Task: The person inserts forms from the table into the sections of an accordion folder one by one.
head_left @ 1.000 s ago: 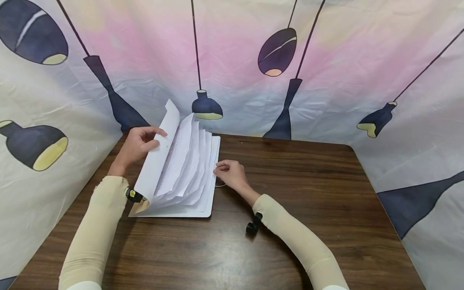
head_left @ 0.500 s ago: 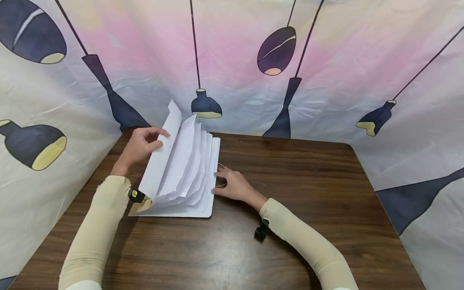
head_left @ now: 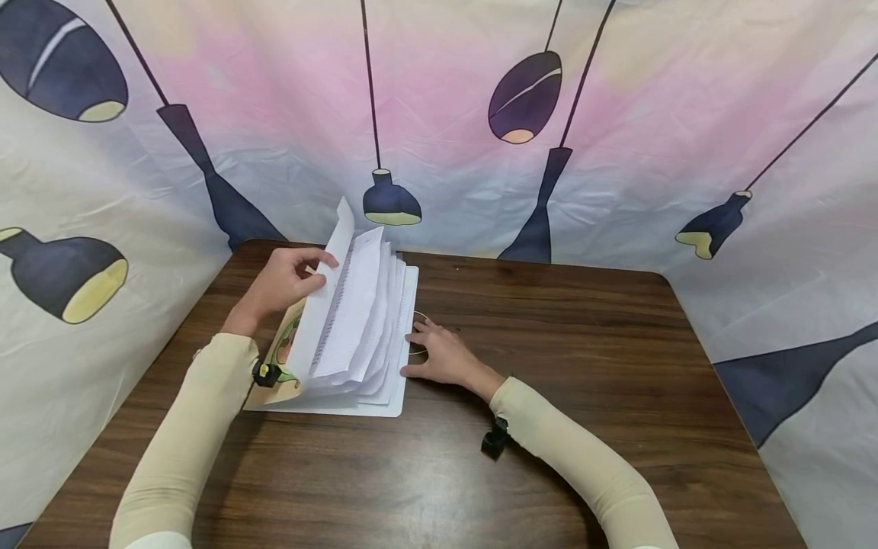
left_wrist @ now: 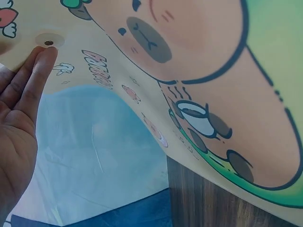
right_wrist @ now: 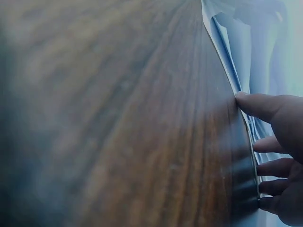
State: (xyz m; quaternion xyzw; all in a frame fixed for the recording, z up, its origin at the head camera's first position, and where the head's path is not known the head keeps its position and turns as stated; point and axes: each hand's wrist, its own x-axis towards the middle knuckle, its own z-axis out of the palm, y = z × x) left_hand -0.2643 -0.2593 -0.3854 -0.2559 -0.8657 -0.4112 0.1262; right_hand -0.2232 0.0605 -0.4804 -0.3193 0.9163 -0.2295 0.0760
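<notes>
A folder (head_left: 411, 305) lies on the left part of the table, packed with printed paper sheets (head_left: 353, 313). Its front cover (head_left: 312, 332) is raised and leans over the papers; outside, it carries a cartoon animal (left_wrist: 213, 85). My left hand (head_left: 277, 284) pinches this cover near its free edge, with fingers beside a round eyelet (left_wrist: 49, 42). At the folder's right edge my right hand (head_left: 446, 354) has its fingers spread, their tips touching the back cover. A thin cord (head_left: 421, 313) loops out there, partly hidden by the fingers.
The dark wood table (head_left: 562, 366) extends to the right and in front of the folder. A fabric backdrop (head_left: 446, 99) printed with lamps hangs behind and at both sides. Each forearm has a small black camera (head_left: 494, 441) at the wrist.
My left hand has swung the cover rightward over the papers, showing more of its printed outside. My right hand has shifted slightly nearer me, its fingers going from bunched to spread along the edge.
</notes>
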